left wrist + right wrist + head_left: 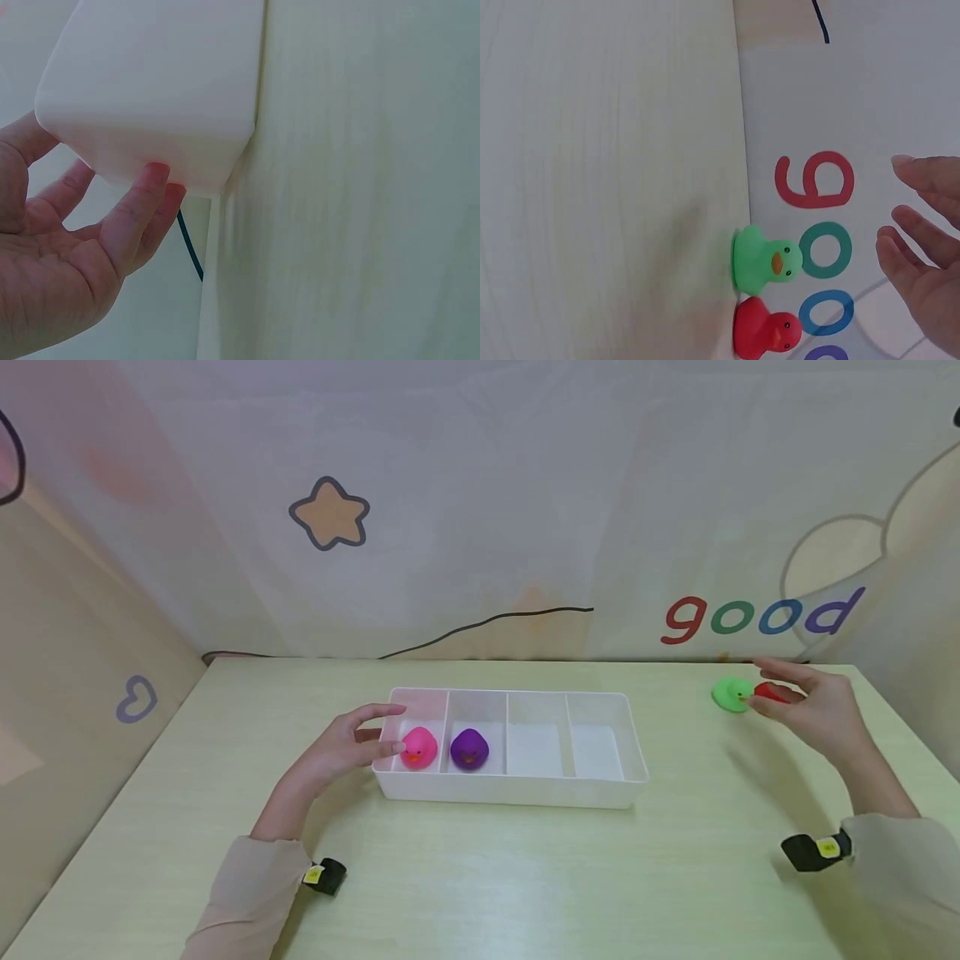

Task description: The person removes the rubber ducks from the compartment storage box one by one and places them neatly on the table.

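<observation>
My left hand grips the left end of a white divided tray, with fingertips against its end wall in the left wrist view. A pink rubber duck sits in the leftmost compartment, close to those fingers. The neighbouring compartment holds a purple rubber duck. Over at the right, my right hand hovers with thumb and fingers spread and nothing between them. Beyond it on the table stand a green rubber duck and a red rubber duck, side by side; in the head view the hand partly covers the red one.
The pale wooden table meets a printed cloth backdrop just behind the ducks and tray. Thin dividers split the tray into several compartments in a row; the two on the right have bare floors.
</observation>
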A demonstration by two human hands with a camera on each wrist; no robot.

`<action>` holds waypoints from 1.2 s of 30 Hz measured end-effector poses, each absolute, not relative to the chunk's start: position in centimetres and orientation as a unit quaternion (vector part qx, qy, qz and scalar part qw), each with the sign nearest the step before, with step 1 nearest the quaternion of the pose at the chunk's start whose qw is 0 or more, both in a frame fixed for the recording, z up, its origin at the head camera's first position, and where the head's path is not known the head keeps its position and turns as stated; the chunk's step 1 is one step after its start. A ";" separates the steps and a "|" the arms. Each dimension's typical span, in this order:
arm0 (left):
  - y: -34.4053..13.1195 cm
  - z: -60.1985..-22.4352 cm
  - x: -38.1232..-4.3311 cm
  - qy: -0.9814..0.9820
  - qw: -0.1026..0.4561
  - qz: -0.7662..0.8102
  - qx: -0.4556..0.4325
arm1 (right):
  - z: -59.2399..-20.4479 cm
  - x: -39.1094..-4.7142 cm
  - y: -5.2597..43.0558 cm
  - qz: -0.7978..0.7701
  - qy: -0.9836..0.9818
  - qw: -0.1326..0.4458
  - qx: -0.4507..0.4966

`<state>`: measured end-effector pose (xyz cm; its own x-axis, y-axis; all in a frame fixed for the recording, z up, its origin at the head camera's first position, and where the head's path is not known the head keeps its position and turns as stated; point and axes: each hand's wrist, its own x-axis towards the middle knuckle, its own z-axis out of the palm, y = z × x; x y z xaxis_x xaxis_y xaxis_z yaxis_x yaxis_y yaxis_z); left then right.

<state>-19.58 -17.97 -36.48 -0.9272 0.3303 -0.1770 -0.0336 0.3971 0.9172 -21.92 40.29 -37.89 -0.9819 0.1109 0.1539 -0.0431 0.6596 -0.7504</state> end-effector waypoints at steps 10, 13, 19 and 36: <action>-17.9 -36.6 -19.6 0.816 0.168 0.546 0.092 | -32.8 -17.6 32.2 0.432 -0.888 0.136 0.080; -17.9 -36.6 -19.6 0.816 0.168 0.546 0.090 | -32.4 -17.2 30.6 0.437 -0.884 0.141 0.092; -17.9 -36.7 -19.6 0.814 0.167 0.548 0.094 | -32.4 -16.9 28.4 0.438 -0.879 0.140 0.127; -18.0 -36.7 -19.7 0.812 0.166 0.551 0.099 | -32.5 -16.4 22.0 0.455 -0.859 0.087 0.217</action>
<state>-19.74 -17.96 -36.74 -0.9250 0.3445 -0.1604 -0.0219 0.3731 0.9275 -16.38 21.96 -32.54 -0.8902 -0.2944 0.3476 -0.4530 0.4920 -0.7435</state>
